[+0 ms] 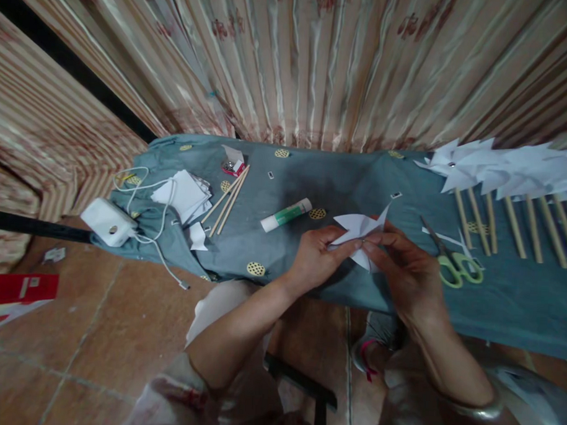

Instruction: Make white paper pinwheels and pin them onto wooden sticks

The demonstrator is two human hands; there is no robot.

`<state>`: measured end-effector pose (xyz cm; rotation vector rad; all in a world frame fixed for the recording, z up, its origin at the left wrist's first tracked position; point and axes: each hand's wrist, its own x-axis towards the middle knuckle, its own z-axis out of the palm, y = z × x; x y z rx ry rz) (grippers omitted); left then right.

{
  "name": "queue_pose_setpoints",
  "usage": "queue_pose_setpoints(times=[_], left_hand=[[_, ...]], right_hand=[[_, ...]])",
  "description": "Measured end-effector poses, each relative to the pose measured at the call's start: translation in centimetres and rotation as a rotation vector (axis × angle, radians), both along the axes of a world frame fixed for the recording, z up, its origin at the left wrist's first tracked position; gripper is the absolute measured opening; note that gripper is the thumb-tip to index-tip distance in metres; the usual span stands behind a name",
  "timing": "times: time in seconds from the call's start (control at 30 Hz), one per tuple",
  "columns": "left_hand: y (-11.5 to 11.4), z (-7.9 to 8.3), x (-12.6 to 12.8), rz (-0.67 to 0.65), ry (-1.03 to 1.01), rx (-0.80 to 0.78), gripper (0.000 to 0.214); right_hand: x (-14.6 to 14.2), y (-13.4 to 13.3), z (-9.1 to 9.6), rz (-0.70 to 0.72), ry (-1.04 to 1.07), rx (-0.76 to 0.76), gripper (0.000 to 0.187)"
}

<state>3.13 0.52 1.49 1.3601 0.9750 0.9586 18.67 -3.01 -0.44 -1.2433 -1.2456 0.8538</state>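
Observation:
Between my two hands is a white paper pinwheel [357, 224] with folded, pointed blades. My left hand [317, 254] pinches its left side, thumb toward the centre. At the centre, the fingers of my right hand [405, 263] close on the paper near a small shiny pin head. The lower part of the paper is partly covered by my fingers. A green and white glue stick [286, 214] lies just left of the pinwheel. Scissors with light green handles [459, 268] lie beside my right hand.
Several finished pinwheels [517, 171] on wooden sticks line the right. Leftward are loose wooden sticks [230, 198], a small red box of pins [233, 166], stacked paper squares [184, 196], and a white charger [107, 222] with its cable. A patterned curtain [316, 71] hangs behind the cloth-covered table [245, 248].

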Motion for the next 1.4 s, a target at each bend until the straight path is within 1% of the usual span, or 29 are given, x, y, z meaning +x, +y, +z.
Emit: queue_pose_setpoints(times=[0.1, 0.17, 0.2, 0.23, 0.3, 0.4, 0.5, 0.63, 0.73, 1.0, 1.17, 1.3, 1.4], left_hand=[[0.1, 0.0, -0.1, -0.002, -0.011, -0.005, 0.037], [0.2, 0.0, -0.1, -0.001, -0.015, -0.006, 0.034], [0.2, 0.1, -0.1, -0.001, -0.020, -0.010, 0.033], [0.3, 0.1, -0.2, 0.001, -0.020, -0.018, 0.032], [0.3, 0.2, -0.2, 0.001, -0.003, -0.032, 0.032], [0.3, 0.2, -0.2, -0.014, 0.017, -0.044, 0.033], [0.3, 0.0, -0.3, -0.042, 0.008, -0.072, 0.036], [0.4, -0.2, -0.4, -0.059, 0.015, -0.078, 0.035], [0.4, -0.2, -0.4, -0.062, 0.013, -0.078, 0.034], [0.4, -0.3, 0.0, -0.021, -0.032, -0.054, 0.028], [0.5, -0.4, 0.4, 0.022, -0.035, -0.020, 0.027], [0.7, -0.6, 0.6, 0.069, -0.092, -0.014, 0.023], [0.8, -0.7, 0.7, 0.103, -0.124, -0.042, 0.024]], right_hand=[[-0.2, 0.1, 0.1, -0.060, 0.070, -0.069, 0.019], [-0.4, 0.4, 0.3, -0.134, 0.119, -0.103, 0.030], [-0.5, 0.5, 0.5, -0.159, 0.149, -0.114, 0.040], [-0.5, 0.7, 0.6, -0.151, 0.183, -0.135, 0.048], [-0.5, 0.9, 1.1, -0.088, 0.258, -0.191, 0.054], [-0.4, 1.0, 2.1, -0.007, 0.375, -0.295, 0.044], [-0.4, 1.0, 2.9, -0.006, 0.442, -0.376, 0.035], [-0.4, 1.0, 3.4, -0.010, 0.476, -0.426, 0.030], [-0.4, 1.0, 3.2, -0.010, 0.472, -0.418, 0.023], [-0.8, 1.0, 2.3, -0.094, 0.279, -0.234, 0.021], [-1.0, 1.0, 2.1, -0.166, 0.273, -0.209, 0.025], [-1.0, 1.0, 1.9, -0.165, 0.259, -0.184, 0.021], [-1.1, 1.0, 1.7, -0.166, 0.248, -0.173, 0.020]])
